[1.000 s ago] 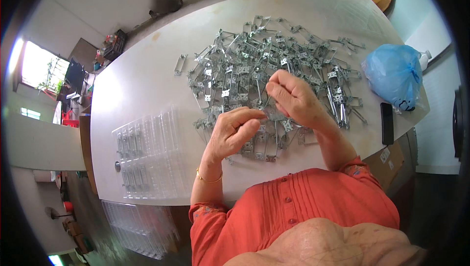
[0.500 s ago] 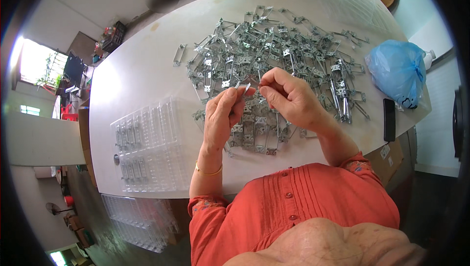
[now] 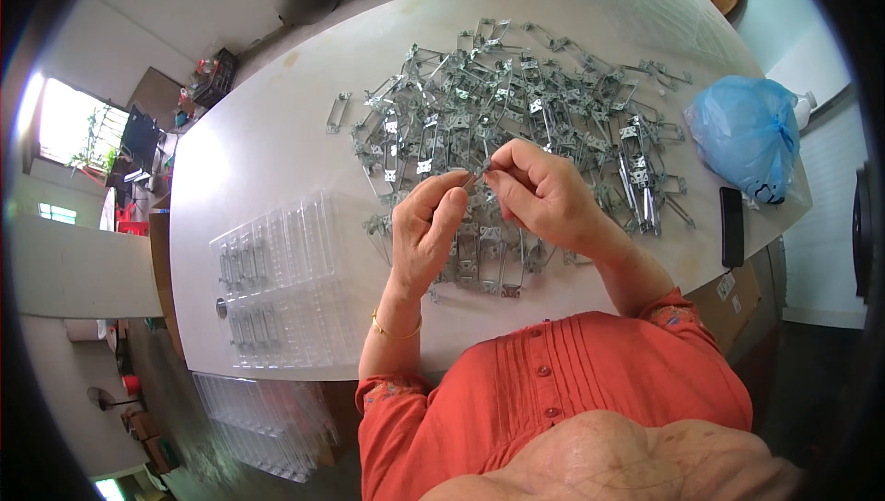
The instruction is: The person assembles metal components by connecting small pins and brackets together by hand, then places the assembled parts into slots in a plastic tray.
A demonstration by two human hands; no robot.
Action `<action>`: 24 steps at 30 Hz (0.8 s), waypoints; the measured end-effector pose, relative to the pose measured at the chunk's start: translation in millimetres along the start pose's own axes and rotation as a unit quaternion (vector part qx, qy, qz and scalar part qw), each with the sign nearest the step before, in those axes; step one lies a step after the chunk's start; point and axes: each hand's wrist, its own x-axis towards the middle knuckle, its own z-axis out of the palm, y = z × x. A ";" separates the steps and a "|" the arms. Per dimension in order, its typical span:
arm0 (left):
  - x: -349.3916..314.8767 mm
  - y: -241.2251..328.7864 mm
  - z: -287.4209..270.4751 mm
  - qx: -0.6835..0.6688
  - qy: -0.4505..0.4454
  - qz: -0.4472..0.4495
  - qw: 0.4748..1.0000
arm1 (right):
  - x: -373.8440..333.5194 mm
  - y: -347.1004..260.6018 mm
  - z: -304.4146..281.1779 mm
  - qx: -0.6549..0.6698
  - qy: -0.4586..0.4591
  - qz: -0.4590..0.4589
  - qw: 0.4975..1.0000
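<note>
Close together over the near part of a heap of thin metal brackets (image 3: 498, 105), my two hands meet fingertip to fingertip. My left hand (image 3: 426, 229) is closed in a pinch on a small metal bracket (image 3: 473, 178), most of which the fingers cover. The right hand (image 3: 551, 199) pinches at the bracket's other end, thumb against forefinger. Whether the right fingers also hold a separate small part is too small to tell. The heaped brackets are long, narrow, silvery frames with plates at their ends, lying tangled on the white table (image 3: 267, 123).
At left on the table lies a clear plastic tray (image 3: 309, 243) with some brackets in its slots. More clear trays (image 3: 253, 413) are stacked below the table edge. A tied blue bag (image 3: 745, 132) and a black phone (image 3: 732, 227) lie at right. One bracket (image 3: 338, 114) lies apart from the heap.
My hands have come together: the left fingers turned the bracket toward the right hand, whose fingertips now meet it. The heap looks the same.
</note>
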 end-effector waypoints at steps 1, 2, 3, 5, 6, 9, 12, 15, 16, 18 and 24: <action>-0.6 -0.8 -0.2 0.001 0.000 0.001 1.000 | -1.1 -1.3 -0.2 0.000 0.000 -0.001 1.000; -1.1 -1.5 -0.4 -0.021 0.009 -0.016 1.000 | -2.3 -3.5 -0.9 -0.010 -0.006 -0.009 1.000; -1.4 -1.5 -0.6 -0.042 0.018 -0.034 0.998 | -3.2 -5.7 -2.2 -0.020 -0.013 -0.016 1.000; -1.7 3.1 -3.9 -0.050 0.016 -0.056 0.997 | -3.7 -10.0 -9.0 -0.054 -0.009 -0.004 0.998; -1.7 4.5 -5.3 -0.059 0.014 -0.079 0.995 | -3.4 -10.7 -12.1 -0.087 -0.006 0.010 0.996; -0.1 -0.1 -4.1 -0.036 -0.005 -0.073 0.997 | -0.3 -2.9 -16.2 -0.176 0.042 -0.143 0.973; 0.4 2.6 0.3 -0.064 -0.053 -0.102 0.991 | 3.3 1.8 -14.6 -0.126 0.031 -0.181 0.975; -0.3 0.6 -1.1 -0.063 -0.060 -0.103 0.991 | 3.9 4.1 -9.5 -0.085 0.013 -0.183 0.979; 0.6 -0.7 -3.0 -0.062 -0.057 -0.104 0.991 | 4.0 3.4 -8.4 -0.083 0.010 -0.182 0.980; 2.3 -3.0 -7.8 -0.191 -0.098 -0.090 0.972 | 3.7 1.4 -7.3 -0.064 0.027 -0.169 0.983; 1.1 7.6 -9.1 -0.265 -0.079 -0.012 0.961 | 8.3 10.9 -11.9 0.132 -0.002 -0.036 0.991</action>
